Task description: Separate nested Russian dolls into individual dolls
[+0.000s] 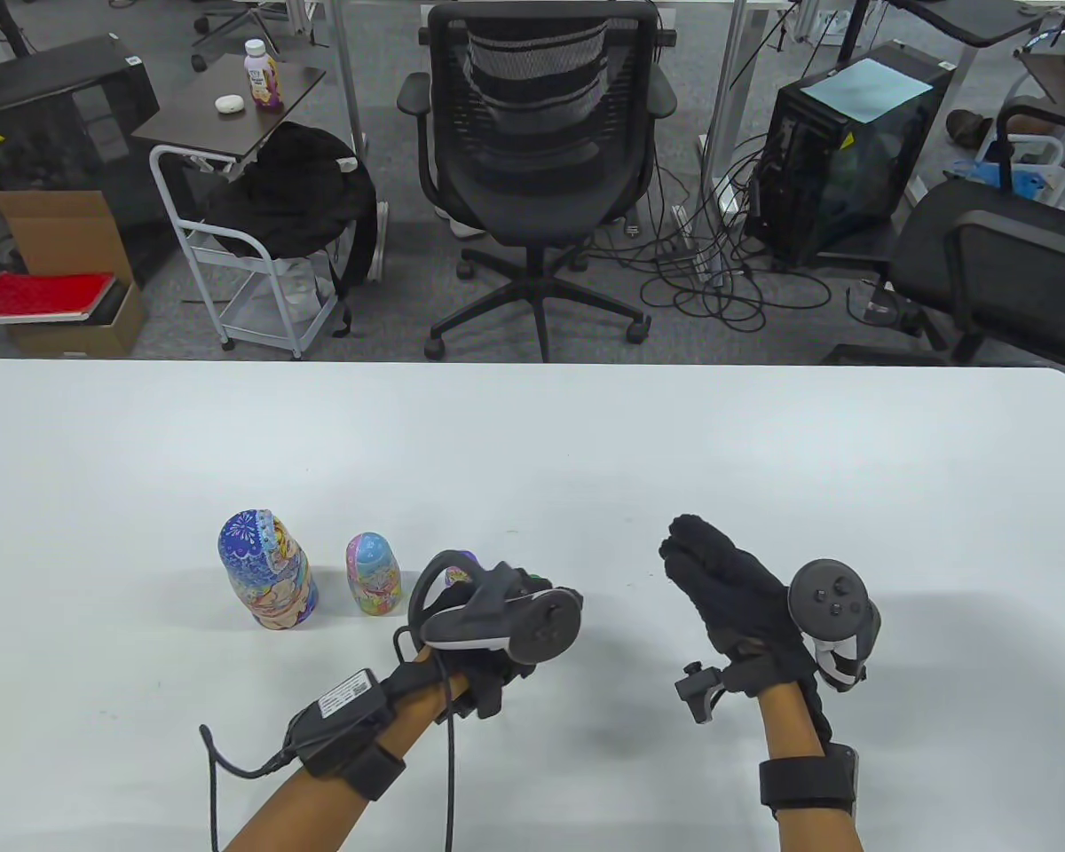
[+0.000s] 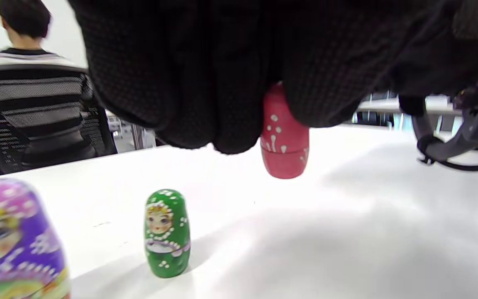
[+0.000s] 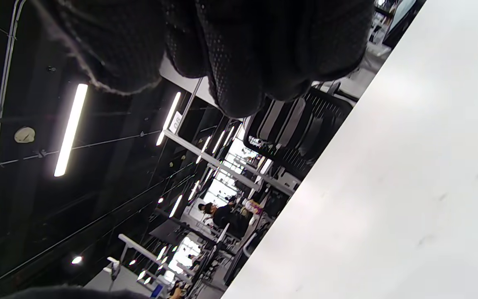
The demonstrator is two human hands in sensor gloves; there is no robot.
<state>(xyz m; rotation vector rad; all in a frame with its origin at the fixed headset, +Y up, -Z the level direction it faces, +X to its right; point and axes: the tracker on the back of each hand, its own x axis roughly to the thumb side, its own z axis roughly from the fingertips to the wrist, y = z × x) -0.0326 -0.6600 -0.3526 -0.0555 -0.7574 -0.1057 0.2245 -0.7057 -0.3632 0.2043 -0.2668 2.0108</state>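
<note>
Left hand (image 1: 497,621) is pinching the small red doll (image 2: 284,141) just above the bench (image 1: 532,444) near the green doll (image 2: 167,232), right hand (image 1: 737,595) hovering flat and empty; a tilted set-down risks toppling it.

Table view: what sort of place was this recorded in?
Most likely an office or lab workspace. Beyond the white table stand a black mesh office chair and a desktop computer tower with tangled cables on grey carpet.
</note>
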